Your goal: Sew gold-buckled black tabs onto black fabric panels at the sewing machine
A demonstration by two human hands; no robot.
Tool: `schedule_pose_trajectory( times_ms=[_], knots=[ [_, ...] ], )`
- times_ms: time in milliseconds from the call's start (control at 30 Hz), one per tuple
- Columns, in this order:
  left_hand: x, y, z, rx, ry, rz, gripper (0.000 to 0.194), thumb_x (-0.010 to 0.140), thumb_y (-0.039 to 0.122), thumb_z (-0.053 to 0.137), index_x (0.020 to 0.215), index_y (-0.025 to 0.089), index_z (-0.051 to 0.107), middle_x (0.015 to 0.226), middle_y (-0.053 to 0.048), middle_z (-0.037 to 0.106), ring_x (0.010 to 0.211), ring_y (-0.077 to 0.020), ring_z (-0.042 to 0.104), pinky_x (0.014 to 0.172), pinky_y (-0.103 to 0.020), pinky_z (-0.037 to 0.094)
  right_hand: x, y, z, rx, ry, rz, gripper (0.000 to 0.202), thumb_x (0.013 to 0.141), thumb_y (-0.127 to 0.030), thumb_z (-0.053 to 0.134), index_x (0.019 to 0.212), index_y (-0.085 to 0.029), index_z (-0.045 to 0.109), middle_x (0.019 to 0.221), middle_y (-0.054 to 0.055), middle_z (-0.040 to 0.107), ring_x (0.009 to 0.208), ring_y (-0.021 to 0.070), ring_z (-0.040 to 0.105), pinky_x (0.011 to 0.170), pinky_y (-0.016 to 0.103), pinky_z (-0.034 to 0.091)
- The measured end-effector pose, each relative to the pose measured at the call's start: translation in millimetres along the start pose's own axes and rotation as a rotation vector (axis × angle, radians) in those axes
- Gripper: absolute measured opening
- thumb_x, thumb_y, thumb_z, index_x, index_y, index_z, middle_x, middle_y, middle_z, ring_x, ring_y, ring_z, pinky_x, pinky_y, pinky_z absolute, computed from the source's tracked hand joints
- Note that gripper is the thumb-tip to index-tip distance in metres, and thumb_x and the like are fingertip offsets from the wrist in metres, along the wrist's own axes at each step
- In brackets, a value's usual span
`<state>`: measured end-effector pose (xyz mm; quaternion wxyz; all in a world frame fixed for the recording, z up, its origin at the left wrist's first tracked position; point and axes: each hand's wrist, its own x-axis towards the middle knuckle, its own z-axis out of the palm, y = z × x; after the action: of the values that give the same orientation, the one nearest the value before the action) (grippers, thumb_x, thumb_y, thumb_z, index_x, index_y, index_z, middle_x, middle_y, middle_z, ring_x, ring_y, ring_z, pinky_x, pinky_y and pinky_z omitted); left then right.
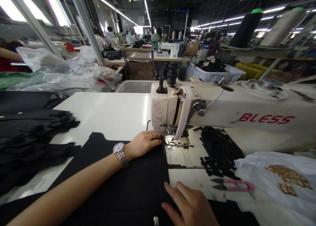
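A large black fabric piece [138, 183] lies across the machine bed, its right edge running to the needle area of the sewing machine [212, 110]. Flat on that piece, beside the presser foot [170, 140], rests my left hand [143, 143] with its fingers stretched out; a metal wristwatch [120, 150] is on the wrist. Nearer to me, my right hand [190, 204] hovers at or touches the fabric's right edge, thumb and fingers apart. A small metal fitting [155, 220] shows on the fabric at the bottom.
Black fabric strips [219, 150] lie right of the needle, near pink-handled thread snips [234, 184]. Gold-coloured metal pieces [288, 178] sit on a white plastic bag [261, 163]. Stacked black pieces [32, 137] are at left. Behind stand a chair [139, 68] and a grey bin [212, 75].
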<state>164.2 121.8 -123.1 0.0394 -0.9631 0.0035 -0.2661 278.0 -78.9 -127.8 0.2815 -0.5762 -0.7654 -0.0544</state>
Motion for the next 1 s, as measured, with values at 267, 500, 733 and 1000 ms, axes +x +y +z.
schedule_pose_trajectory(
  times_ms=[267,500,733,1000],
  knots=[
    [0.2,0.8,1.9,-0.169,0.047,-0.144,0.027,0.088,0.022,0.036,0.080,0.014,0.061,0.076,-0.004,0.064,0.067,-0.0111,0.058,0.063,-0.020,0.048,3.5,-2.3,-1.3,-0.016,0.037,-0.007,0.047,0.091,-0.032,0.023,0.084,-0.011,0.064,0.054,0.004,0.055,0.041,0.0121,0.054,0.038,0.021,0.042],
    [-0.6,-5.6,0.8,-0.209,-0.010,-0.189,0.021,0.085,0.023,0.042,0.084,0.015,0.062,0.080,-0.005,0.064,0.074,-0.0127,0.059,0.067,-0.022,0.048,3.0,1.0,-1.8,-0.013,0.053,-0.024,0.046,0.091,-0.031,0.024,0.085,-0.010,0.064,0.054,0.004,0.056,0.042,0.0114,0.054,0.038,0.019,0.042],
    [4.6,-9.6,-5.4,-0.061,-0.082,0.024,0.033,0.089,0.017,0.027,0.087,0.014,0.060,0.090,-0.009,0.063,0.080,-0.0155,0.058,0.070,-0.027,0.048,-0.3,1.2,0.9,-0.041,0.055,-0.037,0.046,0.091,-0.031,0.024,0.085,-0.010,0.064,0.054,0.004,0.056,0.042,0.0110,0.054,0.038,0.019,0.041],
    [3.3,-8.4,-3.6,-0.002,-0.067,0.039,0.036,0.090,0.018,0.024,0.086,0.013,0.060,0.088,-0.009,0.062,0.076,-0.0158,0.056,0.067,-0.027,0.047,2.4,0.5,2.0,-0.045,0.064,-0.056,0.045,0.090,-0.029,0.025,0.083,-0.009,0.065,0.053,0.004,0.055,0.040,0.0111,0.053,0.036,0.019,0.040]
  ],
)
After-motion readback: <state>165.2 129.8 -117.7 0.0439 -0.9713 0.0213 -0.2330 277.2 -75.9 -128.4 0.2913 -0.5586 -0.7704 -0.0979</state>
